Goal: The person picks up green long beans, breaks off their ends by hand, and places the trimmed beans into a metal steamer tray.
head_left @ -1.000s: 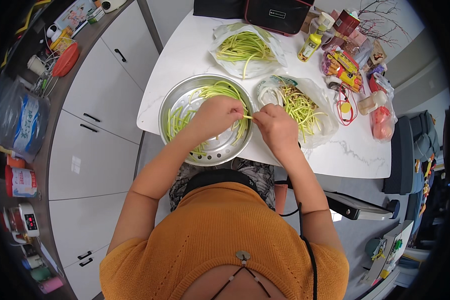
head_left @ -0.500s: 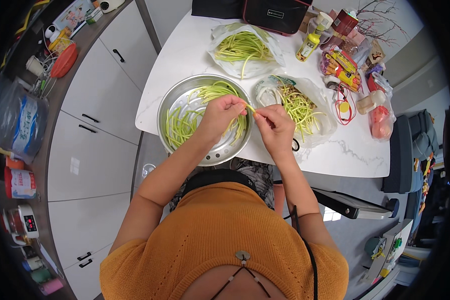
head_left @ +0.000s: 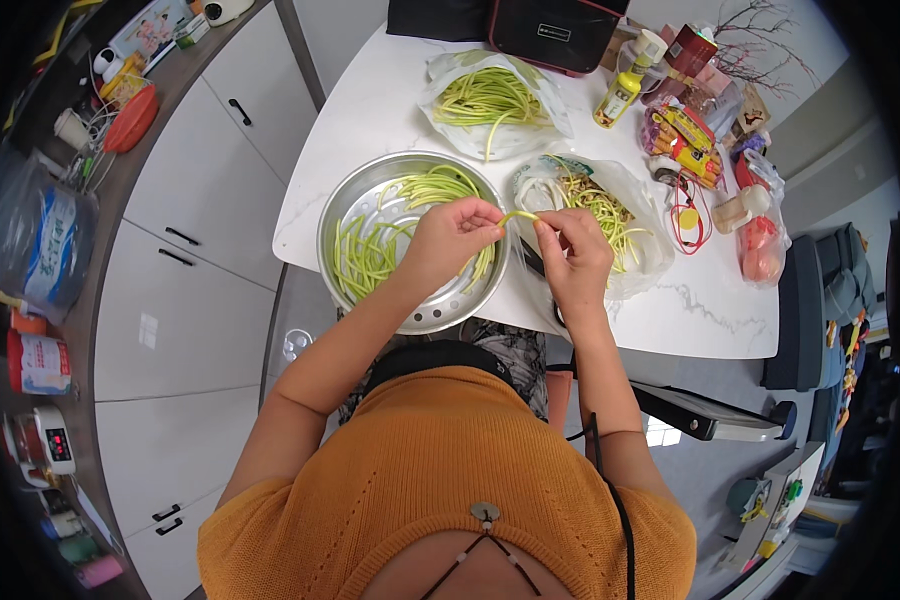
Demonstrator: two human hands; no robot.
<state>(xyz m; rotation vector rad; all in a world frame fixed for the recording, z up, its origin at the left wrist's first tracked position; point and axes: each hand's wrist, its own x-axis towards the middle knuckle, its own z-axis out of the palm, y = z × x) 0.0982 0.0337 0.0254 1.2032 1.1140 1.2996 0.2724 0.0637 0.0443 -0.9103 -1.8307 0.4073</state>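
Over the right rim of a round perforated metal steamer pan (head_left: 335, 290), both hands are raised. Between them arches a thin green garlic scape (head_left: 517, 213), one end pinched by my left hand (head_left: 450, 245), the other by the fingertips of my right hand (head_left: 576, 255). Several green scapes (head_left: 362, 262) lie in the pan, partly covered by my left hand. To the right, an opened plastic bag (head_left: 652, 262) holds more stems (head_left: 610, 215) mixed with brown bits. Behind the pan stands another bag with a bundle of long scapes (head_left: 495, 97).
A black-handled tool (head_left: 532, 260) lies partly hidden by my right hand. On the white marbled table (head_left: 710, 315) stand a yellow bottle (head_left: 620, 92), packaged sausages (head_left: 682, 140), a red cord (head_left: 692, 232) and a bag of red fruit (head_left: 760, 245). A black case (head_left: 555, 35) sits at the back.
My right hand has shifted right, away from the left, and a longer arched piece of the scape shows between them. The black-handled tool is more visible.
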